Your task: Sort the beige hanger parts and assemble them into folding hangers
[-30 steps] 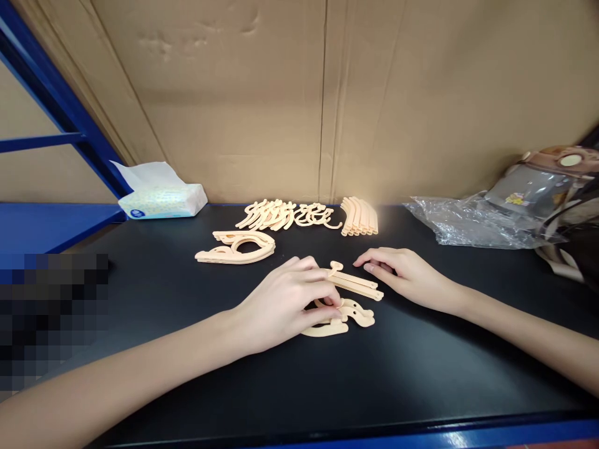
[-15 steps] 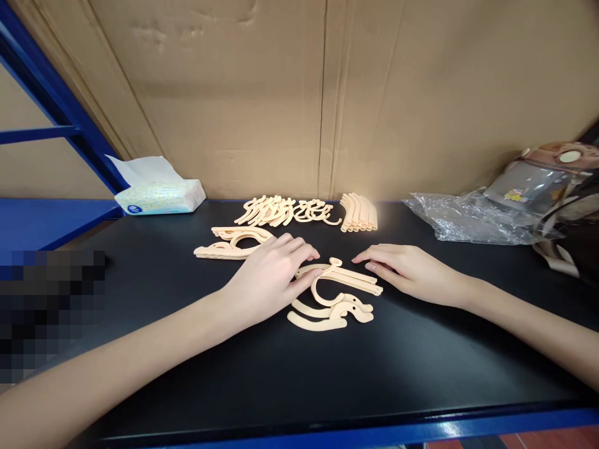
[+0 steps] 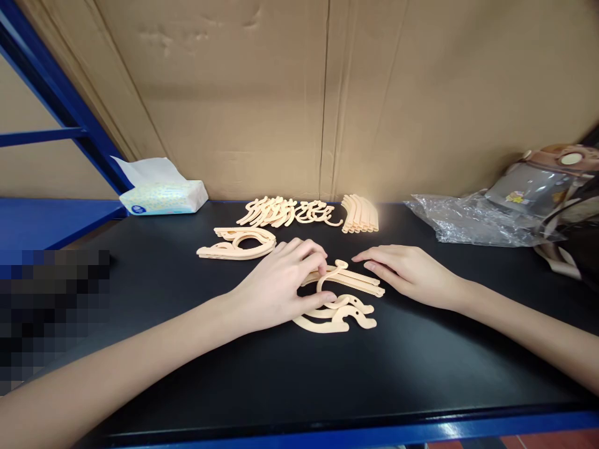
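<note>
My left hand [image 3: 285, 284] reaches over the beige plastic parts at the middle of the black table, its fingers bent and apart. The thumb tip lies at the lower curve of a beige hook [image 3: 342, 264]; whether it grips the hook is unclear. Under and beside the hook are two long straight-ish bars [image 3: 360, 280]. Nearer the front lie two curved arms [image 3: 322, 326] with wavy ends, partly covered by the thumb. My right hand [image 3: 407, 271] rests just right of the bars, fingers stretched out, holding nothing.
A folded beige piece [image 3: 241, 251] lies left of my left hand. Along the back stand piles of curved arms [image 3: 269, 212], hooks [image 3: 316, 212] and bars [image 3: 359, 213]. A tissue pack [image 3: 163, 196] is at back left, a clear bag [image 3: 468, 218] and bottle [image 3: 528, 184] at right.
My left hand has shifted slightly right and its thumb has moved down to the hook's lower curve. The hook sits slightly farther right. My right hand has stayed nearly still.
</note>
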The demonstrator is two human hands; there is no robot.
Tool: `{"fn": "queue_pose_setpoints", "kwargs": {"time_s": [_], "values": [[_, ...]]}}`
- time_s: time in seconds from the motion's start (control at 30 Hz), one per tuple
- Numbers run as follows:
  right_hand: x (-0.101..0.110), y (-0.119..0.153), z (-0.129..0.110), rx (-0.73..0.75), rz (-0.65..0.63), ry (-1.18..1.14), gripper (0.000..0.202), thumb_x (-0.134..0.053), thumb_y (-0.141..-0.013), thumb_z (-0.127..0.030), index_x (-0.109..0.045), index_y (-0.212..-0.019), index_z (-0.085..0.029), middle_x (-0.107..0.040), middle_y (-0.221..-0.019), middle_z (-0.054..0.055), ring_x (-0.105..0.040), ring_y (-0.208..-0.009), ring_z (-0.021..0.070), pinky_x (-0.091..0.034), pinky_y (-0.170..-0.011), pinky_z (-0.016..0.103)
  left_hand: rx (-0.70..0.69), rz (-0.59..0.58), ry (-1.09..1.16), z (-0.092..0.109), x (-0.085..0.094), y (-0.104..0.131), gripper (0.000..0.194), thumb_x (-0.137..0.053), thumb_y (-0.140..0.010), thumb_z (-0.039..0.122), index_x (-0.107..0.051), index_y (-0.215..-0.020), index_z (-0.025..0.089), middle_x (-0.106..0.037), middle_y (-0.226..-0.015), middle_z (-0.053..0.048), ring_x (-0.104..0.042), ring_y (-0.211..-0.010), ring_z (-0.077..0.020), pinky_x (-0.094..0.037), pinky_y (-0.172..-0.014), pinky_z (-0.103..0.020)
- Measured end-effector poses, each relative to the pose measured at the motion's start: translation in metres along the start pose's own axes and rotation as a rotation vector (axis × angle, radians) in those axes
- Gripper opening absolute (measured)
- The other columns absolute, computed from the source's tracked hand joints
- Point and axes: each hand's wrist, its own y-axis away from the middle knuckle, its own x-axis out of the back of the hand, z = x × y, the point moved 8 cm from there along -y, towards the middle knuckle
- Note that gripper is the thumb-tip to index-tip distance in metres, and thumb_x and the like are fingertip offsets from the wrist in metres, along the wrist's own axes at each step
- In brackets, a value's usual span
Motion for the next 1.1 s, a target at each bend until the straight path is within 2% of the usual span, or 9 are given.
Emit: {"fn": "queue_pose_setpoints", "kwargs": {"time_s": [0.13, 0.2, 0.3, 0.43, 0.6, 0.8, 1.1], "values": [[0.002, 0.000, -0.005, 0.022, 0.021, -0.043, 0.033, -0.033, -0.099, -0.032, -0.056, -0.121, -0.024, -0.065, -0.101, 0.003, -0.063, -0.087, 0.0156, -0.049, -0.076, 0.030, -0.059, -0.009, 0.070, 0.005, -0.001, 0.002, 0.031, -0.057, -0.087, 0.047, -0.059, -0.104, 0.021, -0.054, -0.117, -0.003, -0.049, -0.098, -0.0188, -0.038, -0.086, -0.033], [0.003, -0.002, -0.009, 0.047, 0.041, -0.084, 0.036, -0.033, -0.099, -0.032, -0.054, -0.127, -0.024, -0.063, -0.107, 0.004, -0.061, -0.093, 0.0161, -0.049, -0.080, 0.030, -0.065, -0.021, 0.087, 0.005, -0.002, 0.002, 0.032, -0.057, -0.087, 0.046, -0.059, -0.109, 0.023, -0.056, -0.116, -0.003, -0.049, -0.099, -0.0191, -0.038, -0.087, -0.033], [0.001, -0.005, -0.015, 0.099, 0.051, -0.126, 0.038, -0.033, -0.099, -0.031, -0.051, -0.131, -0.026, -0.059, -0.119, 0.005, -0.056, -0.106, 0.0175, -0.047, -0.089, 0.033, -0.071, -0.047, 0.118, 0.005, -0.004, 0.001, 0.029, -0.056, -0.088, 0.044, -0.061, -0.110, 0.026, -0.057, -0.115, -0.002, -0.048, -0.101, -0.0194, -0.038, -0.088, -0.034], [-0.004, -0.009, -0.019, 0.157, 0.015, -0.084, 0.035, -0.033, -0.099, -0.031, -0.057, -0.124, -0.028, -0.063, -0.115, 0.004, -0.057, -0.100, 0.0196, -0.047, -0.086, 0.037, -0.074, -0.069, 0.141, 0.006, -0.005, 0.000, 0.030, -0.051, -0.091, 0.045, -0.063, -0.113, 0.029, -0.056, -0.120, -0.002, -0.048, -0.105, -0.0197, -0.036, -0.092, -0.035], [0.000, -0.011, -0.017, 0.114, 0.052, -0.090, 0.032, -0.038, -0.098, -0.033, -0.059, -0.120, -0.024, -0.064, -0.108, 0.005, -0.058, -0.097, 0.0186, -0.047, -0.084, 0.035, -0.093, -0.100, 0.164, 0.011, -0.006, 0.000, 0.031, -0.048, -0.093, 0.043, -0.062, -0.117, 0.030, -0.056, -0.121, -0.003, -0.048, -0.105, -0.0195, -0.037, -0.092, -0.033], [-0.003, -0.012, -0.023, 0.163, 0.010, -0.036, 0.032, -0.035, -0.099, -0.030, -0.060, -0.117, -0.024, -0.063, -0.108, 0.005, -0.057, -0.096, 0.0191, -0.045, -0.084, 0.037, -0.101, -0.114, 0.164, 0.011, -0.008, 0.001, 0.031, -0.048, -0.094, 0.041, -0.060, -0.120, 0.030, -0.055, -0.122, -0.002, -0.047, -0.105, -0.0189, -0.036, -0.092, -0.032], [0.000, -0.011, -0.014, 0.042, 0.029, -0.123, 0.025, -0.036, -0.098, -0.032, -0.056, -0.109, -0.023, -0.062, -0.102, 0.006, -0.056, -0.095, 0.0202, -0.046, -0.084, 0.038, -0.123, -0.130, 0.217, 0.011, -0.008, 0.001, 0.034, -0.037, -0.099, 0.034, -0.052, -0.130, 0.031, -0.055, -0.123, -0.002, -0.048, -0.105, -0.0174, -0.036, -0.093, -0.033]]}}
